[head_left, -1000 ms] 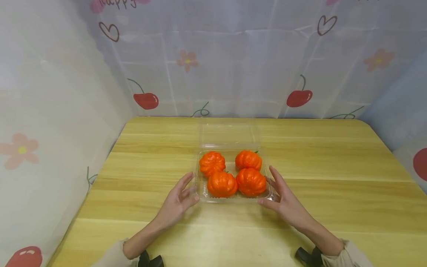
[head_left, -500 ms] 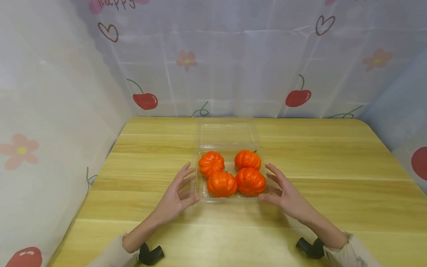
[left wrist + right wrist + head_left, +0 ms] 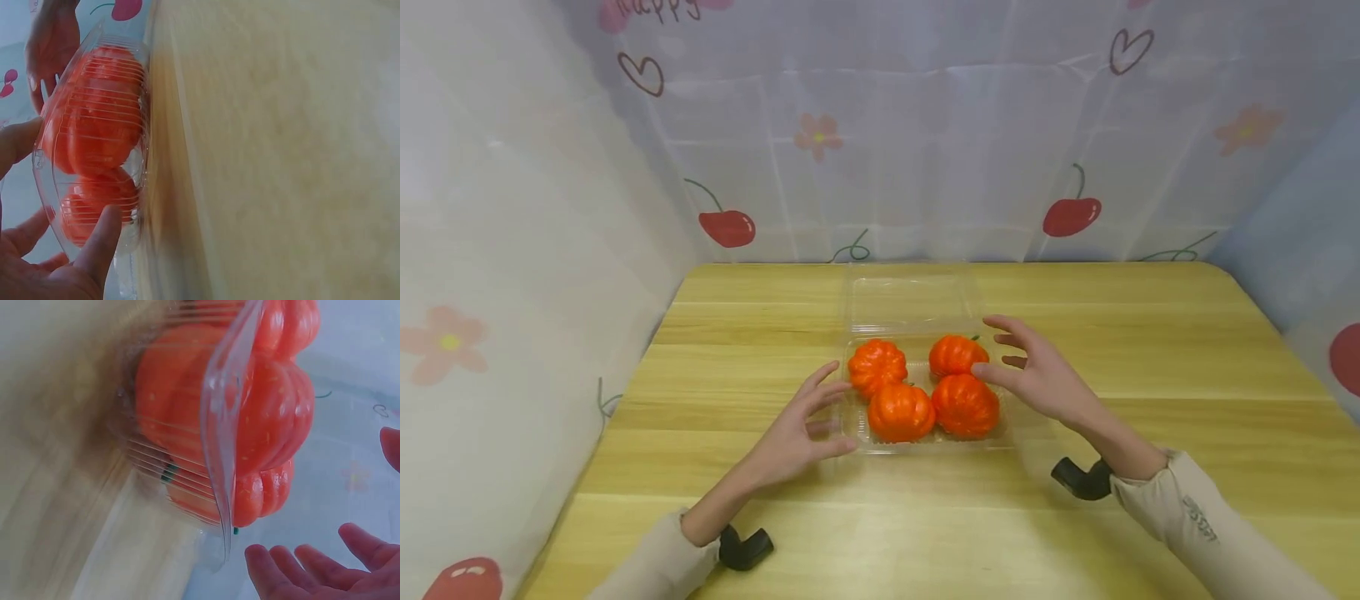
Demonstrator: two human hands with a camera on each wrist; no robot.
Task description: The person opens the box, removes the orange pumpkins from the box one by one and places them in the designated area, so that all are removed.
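A clear plastic clamshell container [image 3: 895, 450] rests on the table with its lid [image 3: 910, 302] folded back, away from me. Inside sit several orange toy pumpkins [image 3: 901, 412], two nearer and two farther. My left hand [image 3: 793, 429] is at the container's left side, fingers spread; in the left wrist view a fingertip [image 3: 111, 215] overlaps the ribbed wall. Over the right side my right hand [image 3: 1041, 379] is raised with its fingers loosely extended, its thumb overlapping the far right pumpkin [image 3: 955, 354] in the head view. The right wrist view shows that hand's fingers apart from the rim [image 3: 219, 419].
The wood-grain table [image 3: 1150, 350] extends to both sides of the container. A printed curtain [image 3: 925, 150] with cherries and flowers hangs behind its far edge and along the sides. Black camera mounts [image 3: 745, 548] sit at both wrists.
My right hand has left the container's right side, rising and moving forward over it. My left hand has stayed at the left side, its fingers shifting slightly. Container and pumpkins stay in place.
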